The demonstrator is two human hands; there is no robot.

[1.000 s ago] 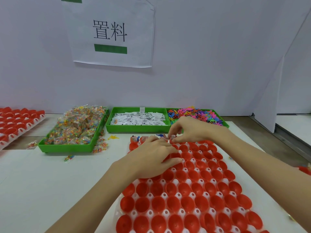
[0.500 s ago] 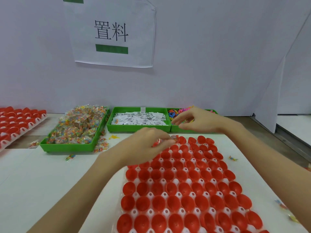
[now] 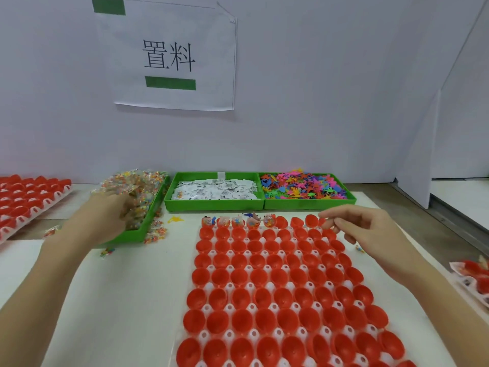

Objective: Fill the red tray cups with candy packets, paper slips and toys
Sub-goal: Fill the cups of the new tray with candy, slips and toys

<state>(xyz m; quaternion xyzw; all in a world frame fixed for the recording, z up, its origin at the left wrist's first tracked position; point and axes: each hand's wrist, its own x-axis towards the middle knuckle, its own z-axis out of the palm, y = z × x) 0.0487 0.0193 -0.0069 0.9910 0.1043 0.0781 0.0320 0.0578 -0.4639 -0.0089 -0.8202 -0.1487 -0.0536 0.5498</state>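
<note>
You are at a packing station in a small factory or assembly workshop. At twelve o'clock a white paper sign with printed black Chinese characters and green bars (image 3: pixel 169 56) hangs on the plain white partition wall (image 3: pixel 330 88). Below it, three green plastic bins hold sorted stock: clear candy packets (image 3: pixel 137 192) at ten o'clock, white printed paper slips (image 3: pixel 214 190) at twelve, colourful plastic toys (image 3: pixel 301 186) at one. Red plastic cup trays (image 3: pixel 277 287) lie on the white worktable (image 3: pixel 127 287).

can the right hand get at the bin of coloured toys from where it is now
Probably yes. The right hand hangs over the far right corner of the red tray, just in front of the open-topped toy bin. Nothing stands between them.
</note>
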